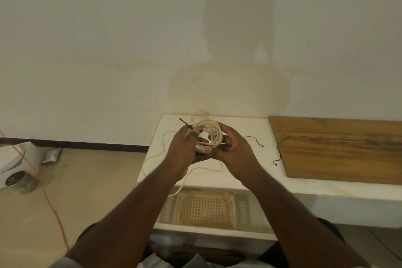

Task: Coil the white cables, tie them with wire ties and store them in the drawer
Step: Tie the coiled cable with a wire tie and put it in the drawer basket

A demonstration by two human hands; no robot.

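both hands (pixel 185 148) (pixel 233 148) grip coiled white cable (pixel 212 135) — black tie (pixel 186 126) in left

Two bare forearms, a pale sleeve (pixel 65 262) edge at the left arm's elbow; dark trousers (pixel 326 230) show below.

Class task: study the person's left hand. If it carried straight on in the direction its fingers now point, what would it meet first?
The left hand points up and right, into the coiled white cable it already holds with the right hand. Past that lie the white countertop and the wall, though depth is unclear.
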